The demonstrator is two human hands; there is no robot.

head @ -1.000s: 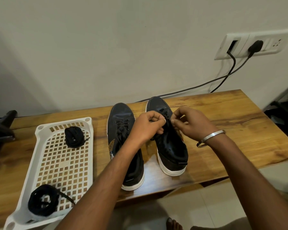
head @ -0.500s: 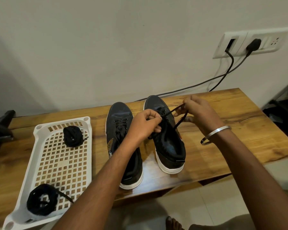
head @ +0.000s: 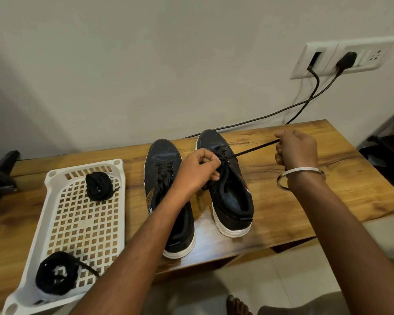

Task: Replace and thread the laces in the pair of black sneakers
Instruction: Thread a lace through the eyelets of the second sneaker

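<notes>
Head view, the only one: right hand (head: 296, 151) has its fingers curled round the end of a black lace (head: 255, 148), which runs taut in a straight line down and leftward from those fingers to the eyelets of the right sneaker (head: 228, 183). Left hand (head: 197, 171) sits at the other end of that line, thumb and forefinger pinched together on the lacing at the tongue, holding the shoe down. So the lace's long axis lies between the two sets of fingers, slanting up toward the right fingers and away from the shoe; any further pull would likely go along that same line, with the left fingers as anchor. The left hand is much the nearer to the eyelets.

Left sneaker (head: 166, 178) stands just left of the left fingers, apparently fully laced and untouched. Farther left of them, a white perforated tray (head: 55, 214) holds two coiled black lace bundles (head: 100, 187), one at its far end and one near.

Which eyelet the lace leaves is hidden under the left fingers, and black on black blurs the crossings. The lace tip is buried in the right fist. A bangle (head: 300, 176) circles the right wrist.
</notes>
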